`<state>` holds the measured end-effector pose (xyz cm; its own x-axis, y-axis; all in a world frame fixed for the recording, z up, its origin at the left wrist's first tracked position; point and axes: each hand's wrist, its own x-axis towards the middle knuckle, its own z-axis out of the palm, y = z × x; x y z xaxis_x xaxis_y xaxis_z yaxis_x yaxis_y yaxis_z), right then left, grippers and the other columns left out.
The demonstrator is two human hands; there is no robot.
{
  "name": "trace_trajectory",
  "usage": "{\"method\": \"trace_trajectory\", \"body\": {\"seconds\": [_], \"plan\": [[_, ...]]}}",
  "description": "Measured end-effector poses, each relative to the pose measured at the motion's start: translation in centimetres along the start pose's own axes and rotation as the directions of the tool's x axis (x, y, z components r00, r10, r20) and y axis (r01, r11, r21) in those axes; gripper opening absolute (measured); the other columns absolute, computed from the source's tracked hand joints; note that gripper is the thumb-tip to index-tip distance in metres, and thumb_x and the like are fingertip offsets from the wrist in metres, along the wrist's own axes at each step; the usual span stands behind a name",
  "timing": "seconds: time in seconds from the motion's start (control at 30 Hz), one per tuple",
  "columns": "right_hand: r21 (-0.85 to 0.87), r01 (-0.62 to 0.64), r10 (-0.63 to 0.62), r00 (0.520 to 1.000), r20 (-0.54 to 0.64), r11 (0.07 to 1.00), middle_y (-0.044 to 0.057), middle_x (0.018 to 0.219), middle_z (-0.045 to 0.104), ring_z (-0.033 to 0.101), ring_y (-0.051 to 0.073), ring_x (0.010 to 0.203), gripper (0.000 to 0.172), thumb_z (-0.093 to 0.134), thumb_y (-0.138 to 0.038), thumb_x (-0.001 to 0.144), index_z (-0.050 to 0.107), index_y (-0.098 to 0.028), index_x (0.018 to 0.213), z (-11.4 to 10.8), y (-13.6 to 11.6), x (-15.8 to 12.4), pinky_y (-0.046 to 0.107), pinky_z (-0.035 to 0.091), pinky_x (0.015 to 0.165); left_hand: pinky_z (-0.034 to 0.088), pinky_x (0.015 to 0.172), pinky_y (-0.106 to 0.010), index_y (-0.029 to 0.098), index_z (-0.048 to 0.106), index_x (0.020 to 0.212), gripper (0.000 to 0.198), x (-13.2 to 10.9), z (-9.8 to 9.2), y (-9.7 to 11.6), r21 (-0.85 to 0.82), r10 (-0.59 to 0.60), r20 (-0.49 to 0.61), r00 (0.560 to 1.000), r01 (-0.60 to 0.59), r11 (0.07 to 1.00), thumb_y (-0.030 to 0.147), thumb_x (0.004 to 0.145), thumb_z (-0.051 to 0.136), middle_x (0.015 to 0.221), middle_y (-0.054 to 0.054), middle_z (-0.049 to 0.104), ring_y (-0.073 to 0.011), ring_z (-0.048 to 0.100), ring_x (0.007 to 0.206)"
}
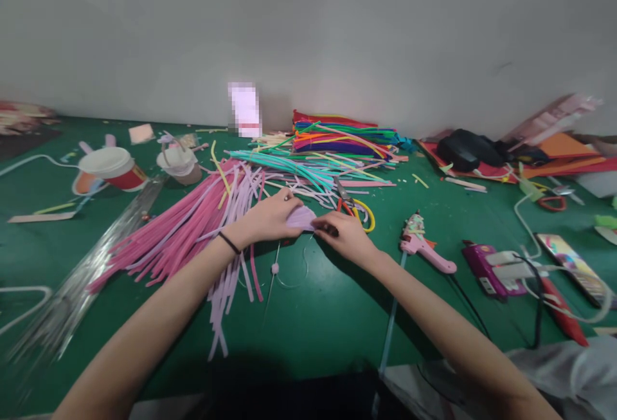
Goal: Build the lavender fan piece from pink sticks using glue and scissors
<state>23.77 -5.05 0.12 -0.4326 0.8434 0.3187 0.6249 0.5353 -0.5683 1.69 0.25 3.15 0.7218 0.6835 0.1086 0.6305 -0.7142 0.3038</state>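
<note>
Near the middle of the green table, my left hand (272, 215) is closed on a small fan-shaped piece of lilac pipe cleaners (301, 217). My right hand (348, 235) pinches the same piece at its right tip. Just below the hands lies a thin wire stem with a small lilac bead or ball (275, 269) on it. Under my left wrist spreads a bundle of lilac pipe cleaners (236, 214), beside a large pink bundle (178, 233). Pliers with yellow and orange handles (367, 215) lie just beyond my right hand.
A pink glue gun (427, 249) with a blue glue stick rests at the right, near a purple box (486, 272), cables and a phone (573, 265). Coloured pipe cleaners (342, 137) pile up at the back. Paper cups (113, 166) and silver wires (101, 272) are at left.
</note>
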Motion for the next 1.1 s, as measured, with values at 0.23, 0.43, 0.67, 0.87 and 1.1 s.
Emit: {"method": "trace_trajectory", "body": {"seconds": [0.23, 0.43, 0.67, 0.87, 1.1], "plan": [[-0.096, 0.240, -0.244, 0.969, -0.030, 0.966, 0.008, 0.104, 0.073, 0.067, 0.017, 0.098, 0.020, 0.054, -0.020, 0.093, 0.069, -0.017, 0.106, -0.5, -0.1, 0.8, 0.033, 0.053, 0.089, 0.046, 0.082, -0.034, 0.017, 0.059, 0.114, 0.050, -0.7, -2.1, -0.1, -0.247, -0.053, 0.092, 0.994, 0.074, 0.966, 0.047, 0.075, 0.065, 0.105, -0.009, 0.065, -0.0264, 0.061, 0.096], [-0.039, 0.370, -0.372, 0.928, -0.034, 0.928, 0.006, 0.107, 0.073, 0.067, 0.016, 0.100, 0.021, 0.053, -0.022, 0.093, 0.069, -0.023, 0.107, -1.2, -0.9, 1.5, 0.034, 0.054, 0.089, 0.045, 0.077, -0.028, 0.021, 0.063, 0.107, 0.044, -0.7, -3.5, -0.8, -0.538, 0.036, 0.231, 0.972, 0.097, 0.837, 0.051, 0.075, 0.067, 0.099, -0.003, 0.069, -0.0216, 0.064, 0.088], [-0.061, 0.234, -0.241, 0.960, -0.145, 0.970, 0.005, 0.108, 0.072, 0.067, 0.018, 0.100, 0.025, 0.056, -0.024, 0.092, 0.066, -0.023, 0.114, -4.3, -2.6, 3.9, 0.037, 0.053, 0.091, 0.045, 0.072, -0.027, 0.021, 0.070, 0.089, 0.033, -1.6, -5.0, -2.5, -0.575, -0.149, 0.099, 0.984, 0.179, 0.798, 0.047, 0.071, 0.073, 0.088, -0.002, 0.068, -0.0213, 0.062, 0.081], [0.188, 0.121, 0.020, 0.790, -0.613, 0.975, 0.004, 0.092, 0.072, 0.069, 0.017, 0.082, 0.017, 0.058, -0.027, 0.090, 0.069, -0.022, 0.102, -9.8, -5.4, 3.7, 0.034, 0.056, 0.077, 0.049, 0.061, -0.026, 0.016, 0.069, 0.092, 0.033, -2.3, -5.5, -4.3, -0.916, -0.615, -0.161, 0.772, 0.115, 0.384, 0.039, 0.070, 0.076, 0.083, -0.006, 0.070, -0.0168, 0.063, 0.066], [0.522, -0.033, 0.209, 0.936, -0.282, 0.852, 0.004, 0.090, 0.071, 0.067, 0.017, 0.077, 0.016, 0.059, -0.033, 0.089, 0.068, -0.023, 0.098, -5.5, -8.5, 1.8, 0.030, 0.055, 0.065, 0.056, 0.067, -0.025, 0.014, 0.068, 0.089, 0.024, -2.0, -5.6, -1.9, -0.964, -0.790, -0.240, 0.564, -0.236, 0.125, 0.030, 0.074, 0.075, 0.082, -0.005, 0.072, -0.0156, 0.067, 0.069]]}}
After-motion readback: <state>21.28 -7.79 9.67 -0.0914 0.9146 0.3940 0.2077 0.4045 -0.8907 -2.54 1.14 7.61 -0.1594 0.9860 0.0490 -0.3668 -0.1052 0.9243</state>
